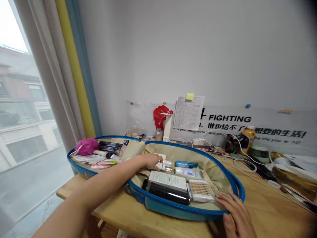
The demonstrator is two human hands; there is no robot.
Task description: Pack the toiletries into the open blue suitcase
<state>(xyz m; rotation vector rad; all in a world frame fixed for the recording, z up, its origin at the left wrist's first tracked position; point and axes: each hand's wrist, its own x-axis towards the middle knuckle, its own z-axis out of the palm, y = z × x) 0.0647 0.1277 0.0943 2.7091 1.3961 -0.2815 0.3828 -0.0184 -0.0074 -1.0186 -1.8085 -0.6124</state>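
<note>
An oval blue-rimmed suitcase [173, 211] lies spread apart on the table, its beige-lined halves side by side. My left hand [151, 161] reaches into the right half, fingers closed around a small white bottle [162, 166] with a clear end. Near it lie a blue bottle [184, 164], a white soft pack [189, 172], a white box [167, 180], a black cylinder [165, 192] and a pack of cotton swabs [201, 190]. At the case's front right, my right hand [237, 215] rests over the rim with its fingers stretched and apart.
The left half holds a pink bath puff [86, 146], a dark pack of slim items [109, 146] and several packets. Behind and right on the wooden table [269, 208] are a white cable [245, 165], a green jar [259, 153] and a yellow-labelled bottle [247, 135]. A window and curtains stand left.
</note>
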